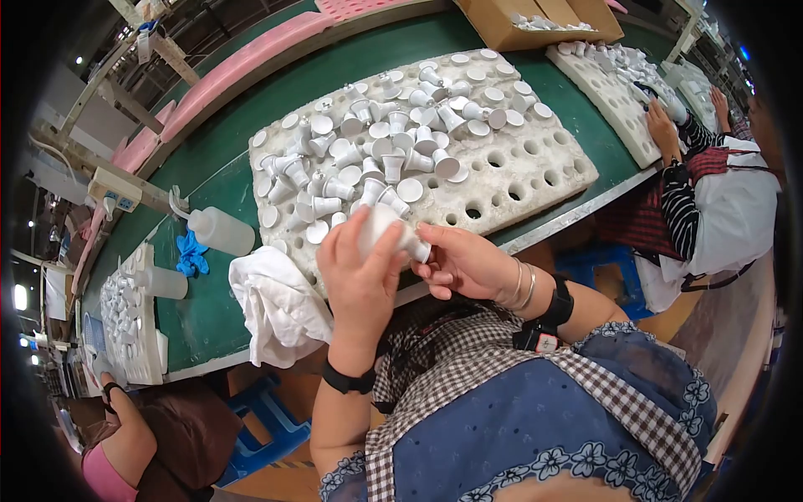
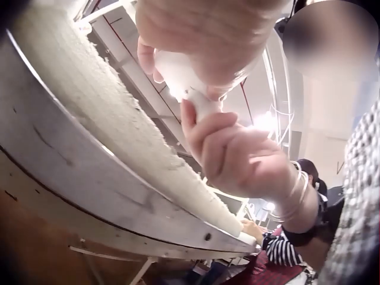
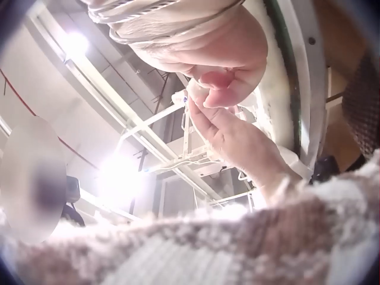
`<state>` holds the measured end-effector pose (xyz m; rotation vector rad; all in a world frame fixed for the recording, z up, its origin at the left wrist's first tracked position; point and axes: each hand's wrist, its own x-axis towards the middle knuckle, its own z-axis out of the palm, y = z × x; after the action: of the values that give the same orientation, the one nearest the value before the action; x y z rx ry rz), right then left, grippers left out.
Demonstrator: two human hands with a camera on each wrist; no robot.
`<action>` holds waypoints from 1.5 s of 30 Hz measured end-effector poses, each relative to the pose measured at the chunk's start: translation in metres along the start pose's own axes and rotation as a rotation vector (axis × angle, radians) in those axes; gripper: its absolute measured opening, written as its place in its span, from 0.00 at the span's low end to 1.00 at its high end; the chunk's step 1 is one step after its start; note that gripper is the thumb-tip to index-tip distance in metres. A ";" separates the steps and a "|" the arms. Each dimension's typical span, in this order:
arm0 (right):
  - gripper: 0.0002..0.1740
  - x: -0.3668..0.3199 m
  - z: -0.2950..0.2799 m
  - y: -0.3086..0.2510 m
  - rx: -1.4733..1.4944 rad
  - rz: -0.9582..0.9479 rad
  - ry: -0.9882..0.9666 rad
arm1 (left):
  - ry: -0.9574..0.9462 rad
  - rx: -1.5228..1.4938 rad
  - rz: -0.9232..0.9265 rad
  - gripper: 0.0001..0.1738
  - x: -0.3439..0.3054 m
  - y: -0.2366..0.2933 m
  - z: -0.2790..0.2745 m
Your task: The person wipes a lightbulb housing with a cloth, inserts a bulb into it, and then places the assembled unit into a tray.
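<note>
In the head view, my left hand (image 1: 360, 280) curls its fingers round the broad part of a smooth white piece (image 1: 379, 227) at the near edge of the board. My right hand (image 1: 468, 263) pinches the narrow end of it between thumb and fingers. Seen from below in the left wrist view, the white piece (image 2: 178, 70) runs from under my left palm into the right fingers; much of it is hidden. Just beyond the hands, many small white flared pieces (image 1: 393, 163) with flat round ends lie heaped on a thick off-white board (image 1: 535, 180) with holes.
A crumpled white cloth (image 1: 280, 309) lies at the table's near edge, left of my hands. Further left are a white bottle (image 1: 222, 233) and a blue glove (image 1: 191, 253). A cardboard box (image 1: 502, 25) stands at the back. People work on both sides.
</note>
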<state>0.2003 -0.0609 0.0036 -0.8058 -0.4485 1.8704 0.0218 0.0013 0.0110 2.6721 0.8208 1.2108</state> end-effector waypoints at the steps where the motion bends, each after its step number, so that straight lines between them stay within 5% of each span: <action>1: 0.18 0.000 0.000 0.001 0.052 0.019 -0.027 | 0.010 0.032 -0.084 0.19 -0.003 -0.007 0.001; 3: 0.18 0.000 0.000 -0.001 0.102 0.035 -0.055 | 0.072 0.032 -0.241 0.19 -0.007 -0.018 -0.005; 6: 0.19 -0.002 0.001 -0.003 0.079 0.014 -0.053 | 0.338 0.243 -0.229 0.20 -0.022 -0.035 -0.036; 8: 0.18 -0.001 0.002 -0.004 0.041 -0.005 -0.066 | 0.436 0.386 -0.517 0.20 -0.033 -0.037 -0.051; 12: 0.19 0.010 0.006 0.003 0.021 0.007 -0.107 | 0.359 0.395 -0.637 0.23 -0.067 -0.067 -0.053; 15: 0.22 0.021 0.019 0.008 -0.048 0.010 -0.118 | 0.513 -0.296 -0.946 0.23 -0.075 -0.082 -0.046; 18: 0.26 0.035 0.037 0.010 -0.153 0.020 -0.105 | 0.719 -0.327 -1.011 0.23 -0.063 -0.068 -0.059; 20: 0.30 0.045 0.047 0.018 -0.313 0.025 -0.043 | 0.791 -0.371 -0.970 0.24 -0.050 -0.036 -0.059; 22: 0.27 0.052 0.060 0.026 -0.416 0.026 -0.094 | 0.559 -0.233 -0.610 0.22 -0.057 -0.021 -0.047; 24: 0.24 0.087 0.034 0.085 -0.821 -0.768 -0.156 | 0.329 -0.016 -0.260 0.28 -0.041 -0.014 -0.044; 25: 0.22 0.079 0.048 0.074 -0.643 -0.526 -0.175 | 0.413 -0.025 -0.301 0.26 -0.041 -0.017 -0.039; 26: 0.22 0.069 0.063 0.063 -0.638 -0.534 -0.182 | 0.413 -0.017 -0.293 0.26 -0.045 -0.024 -0.039; 28: 0.22 0.054 0.083 0.043 -0.621 0.071 -0.098 | 0.475 -0.156 -0.470 0.23 -0.051 -0.033 -0.036; 30: 0.23 0.055 0.085 0.041 -0.605 0.087 -0.108 | 0.504 -0.167 -0.499 0.16 -0.046 -0.033 -0.041; 32: 0.25 0.055 0.079 0.041 -0.557 -0.027 -0.146 | 0.641 -0.298 -0.749 0.14 -0.042 -0.045 -0.053; 34: 0.26 0.042 0.067 0.006 -0.549 0.019 -0.171 | 0.803 -0.115 -0.738 0.14 -0.067 -0.088 -0.065; 38: 0.24 0.015 0.006 -0.105 -0.780 -0.157 0.143 | 0.833 0.294 -0.728 0.19 -0.080 -0.118 -0.096; 42: 0.23 0.006 -0.085 -0.243 -0.787 -0.463 0.716 | 0.623 0.066 -0.940 0.24 -0.087 -0.133 -0.105; 45: 0.23 -0.006 -0.115 -0.337 -0.964 -0.634 0.875 | 0.707 -0.058 -1.040 0.25 -0.081 -0.124 -0.101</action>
<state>0.5045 0.0708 0.1344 -1.7395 -0.8971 0.5221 -0.1487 0.0520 -0.0117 1.2665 1.8464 1.6938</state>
